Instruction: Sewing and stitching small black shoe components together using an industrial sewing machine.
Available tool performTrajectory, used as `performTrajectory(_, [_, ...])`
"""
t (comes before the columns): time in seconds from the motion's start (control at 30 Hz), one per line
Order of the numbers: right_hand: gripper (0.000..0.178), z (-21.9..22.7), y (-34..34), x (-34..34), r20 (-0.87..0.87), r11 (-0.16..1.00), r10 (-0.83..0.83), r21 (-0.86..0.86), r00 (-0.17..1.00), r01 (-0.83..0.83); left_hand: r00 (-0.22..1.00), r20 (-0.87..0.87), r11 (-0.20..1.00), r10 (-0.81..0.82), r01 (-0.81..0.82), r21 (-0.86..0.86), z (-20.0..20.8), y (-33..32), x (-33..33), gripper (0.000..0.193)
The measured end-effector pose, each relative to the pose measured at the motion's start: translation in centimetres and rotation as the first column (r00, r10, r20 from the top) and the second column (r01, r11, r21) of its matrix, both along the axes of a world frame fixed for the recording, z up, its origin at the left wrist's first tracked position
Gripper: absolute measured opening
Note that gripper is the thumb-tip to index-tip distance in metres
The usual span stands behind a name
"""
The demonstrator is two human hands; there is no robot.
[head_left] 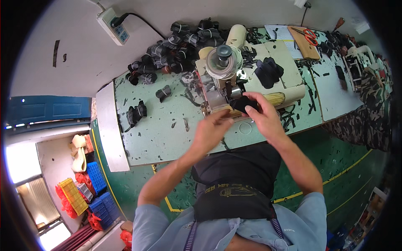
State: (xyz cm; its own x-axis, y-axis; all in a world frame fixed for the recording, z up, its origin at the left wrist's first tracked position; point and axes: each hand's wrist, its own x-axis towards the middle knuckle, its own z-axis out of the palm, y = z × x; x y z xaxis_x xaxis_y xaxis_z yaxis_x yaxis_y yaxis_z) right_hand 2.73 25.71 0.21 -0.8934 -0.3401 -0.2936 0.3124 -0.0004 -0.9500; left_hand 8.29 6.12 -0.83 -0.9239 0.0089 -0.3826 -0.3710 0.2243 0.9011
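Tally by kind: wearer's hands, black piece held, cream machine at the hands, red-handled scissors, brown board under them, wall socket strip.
Hands: 2 (left hand, right hand)
Black piece in the right fingers: 1, layers can't be told
Cream machine: 1
Scissors: 1
Brown board: 1
Socket strip: 1
Total: 7

Pale grey wall (88, 67), green floor (318, 161) with yellow lines (289, 197), bright window (21, 161) at left.

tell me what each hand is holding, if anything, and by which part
The right hand pinches a small rounded black fabric-like piece by its right end; the blurred left hand shows nothing clearly held.
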Motion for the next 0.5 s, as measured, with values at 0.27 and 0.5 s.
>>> performTrajectory(0.27, [0.035, -0.3, -5.2, 6.4, 0.420, 0.828, -0.176, -0.425, 0.890, 0.365, 0.808, -0.569, 0.907, -0.153, -0.114, -0.406, 1.1, 4.1, 2.8, 0.069])
performTrajectory(0.5, [0.034, -0.2, -6.2, 6.6, 0.558, 0.895, 0.133, -0.423, 0.819, 0.143, 0.891, -0.274, 0.872, -0.363, 0.220, -0.438, 1.6, -1.5, 0.6, 0.061])
